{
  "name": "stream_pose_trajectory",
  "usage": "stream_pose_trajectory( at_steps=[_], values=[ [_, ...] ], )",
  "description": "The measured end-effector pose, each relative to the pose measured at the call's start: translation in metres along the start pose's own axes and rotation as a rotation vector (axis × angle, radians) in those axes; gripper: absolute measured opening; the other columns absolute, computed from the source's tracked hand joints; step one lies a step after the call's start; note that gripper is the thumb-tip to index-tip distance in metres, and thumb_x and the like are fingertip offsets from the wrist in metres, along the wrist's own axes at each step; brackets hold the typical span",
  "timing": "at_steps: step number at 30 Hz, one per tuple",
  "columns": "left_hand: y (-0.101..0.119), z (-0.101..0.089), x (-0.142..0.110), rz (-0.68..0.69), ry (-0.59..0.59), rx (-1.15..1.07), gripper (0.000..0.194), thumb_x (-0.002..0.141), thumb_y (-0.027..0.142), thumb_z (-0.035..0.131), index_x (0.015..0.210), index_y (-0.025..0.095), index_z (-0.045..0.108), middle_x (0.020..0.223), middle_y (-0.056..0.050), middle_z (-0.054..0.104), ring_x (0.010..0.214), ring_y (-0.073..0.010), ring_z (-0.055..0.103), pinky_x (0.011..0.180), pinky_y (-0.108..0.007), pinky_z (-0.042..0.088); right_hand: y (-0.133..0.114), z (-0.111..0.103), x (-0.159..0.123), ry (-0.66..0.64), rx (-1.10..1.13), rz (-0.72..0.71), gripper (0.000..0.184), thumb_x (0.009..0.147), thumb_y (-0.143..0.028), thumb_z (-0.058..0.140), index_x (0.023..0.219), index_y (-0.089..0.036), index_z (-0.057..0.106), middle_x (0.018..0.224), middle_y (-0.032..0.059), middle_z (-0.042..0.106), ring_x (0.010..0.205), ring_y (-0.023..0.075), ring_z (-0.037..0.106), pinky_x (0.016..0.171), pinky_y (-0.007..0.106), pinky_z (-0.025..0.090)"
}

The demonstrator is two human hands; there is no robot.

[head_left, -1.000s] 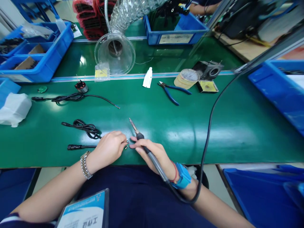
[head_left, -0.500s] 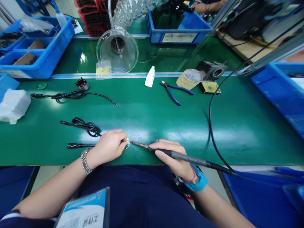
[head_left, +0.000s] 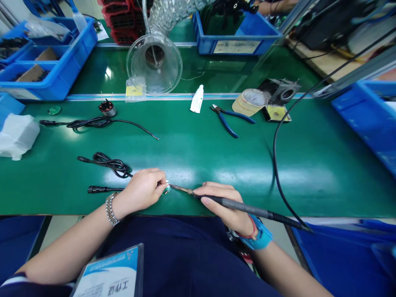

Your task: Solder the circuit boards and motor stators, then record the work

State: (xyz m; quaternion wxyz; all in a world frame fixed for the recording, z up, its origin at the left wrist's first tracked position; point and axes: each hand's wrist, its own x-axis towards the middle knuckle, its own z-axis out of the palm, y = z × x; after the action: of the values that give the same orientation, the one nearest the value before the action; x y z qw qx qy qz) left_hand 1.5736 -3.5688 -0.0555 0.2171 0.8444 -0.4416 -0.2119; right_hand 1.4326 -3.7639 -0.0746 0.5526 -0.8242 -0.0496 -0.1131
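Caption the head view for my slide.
Right hand holds a soldering iron at a small circuit board pinched in the left hand over a green bench.

glossy green workbench (head_left: 321, 161), pale floor (head_left: 60, 232)

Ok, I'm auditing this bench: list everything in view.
Worktop: one, green, beneath
Soldering iron: one, black, right hand
Circuit board: one, green, left hand
Disc: one, green, far left
Cables: two or more, black, left
Motor-like part: one, dark, left
Bundle: one, white, left edge
Tube: one, white, centre
Cutters: one, blue-handled, centre
Tub: one, yellowish, right
Sponge tray: one, yellow, right
Holder: one, grey, right
Hood: one, clear, back
Packet: one, yellow, beside hood
Bins: several, blue, sides and back
Stack: one, red, back
Badge: one, blue-white, bottom
Watch: one, silver, left wrist
Wristband: one, blue, right wrist
Left hand: one, bare, left-centre
Right hand: one, bare, centre
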Motion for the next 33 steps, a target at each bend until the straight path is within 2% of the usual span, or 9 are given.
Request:
stream_pose_trajectory(
  at_steps=[5, 15, 23, 33],
  values=[
    [0.0013, -0.0006, 0.0005, -0.005, -0.005, 0.011, 0.015, 0.081, 0.016, 0.055, 0.067, 0.016, 0.059, 0.067, 0.0, 0.059, 0.06, -0.0124, 0.052, 0.059, -0.024, 0.035, 0.0004, 0.0001, 0.0, 0.005, -0.028, 0.012, 0.016, 0.086, -0.02, 0.055, 0.094, -0.022, 0.07, 0.081, 0.0039, 0.071, 0.071, 0.0151, 0.063, 0.063, 0.027, 0.048],
    [0.006, -0.0016, 0.0028, -0.063, -0.03, 0.08, 0.014, 0.08, 0.017, 0.055, 0.066, 0.017, 0.058, 0.069, -0.001, 0.061, 0.061, -0.0141, 0.052, 0.059, -0.026, 0.033, -0.0003, 0.0018, 0.0018, -0.003, 0.039, -0.013, 0.017, 0.084, -0.016, 0.057, 0.095, -0.02, 0.07, 0.067, 0.0013, 0.063, 0.056, 0.0109, 0.055, 0.051, 0.024, 0.042],
    [0.0058, -0.0023, 0.003, -0.069, -0.037, 0.084, 0.014, 0.08, 0.017, 0.054, 0.066, 0.017, 0.058, 0.069, -0.001, 0.061, 0.061, -0.0141, 0.052, 0.059, -0.026, 0.033, 0.0025, -0.002, -0.0026, 0.094, -0.013, -0.004, 0.016, 0.085, -0.021, 0.057, 0.091, -0.023, 0.071, 0.077, 0.0036, 0.071, 0.069, 0.016, 0.064, 0.059, 0.027, 0.051],
    [0.0053, -0.0027, 0.0028, -0.065, -0.037, 0.079, 0.015, 0.081, 0.018, 0.054, 0.066, 0.018, 0.058, 0.069, 0.0, 0.061, 0.061, -0.0138, 0.053, 0.059, -0.026, 0.034, 0.0028, -0.0014, -0.0043, 0.134, -0.009, 0.007, 0.016, 0.084, -0.023, 0.058, 0.09, -0.023, 0.072, 0.076, 0.0034, 0.071, 0.069, 0.0172, 0.065, 0.062, 0.029, 0.052]
  ],
)
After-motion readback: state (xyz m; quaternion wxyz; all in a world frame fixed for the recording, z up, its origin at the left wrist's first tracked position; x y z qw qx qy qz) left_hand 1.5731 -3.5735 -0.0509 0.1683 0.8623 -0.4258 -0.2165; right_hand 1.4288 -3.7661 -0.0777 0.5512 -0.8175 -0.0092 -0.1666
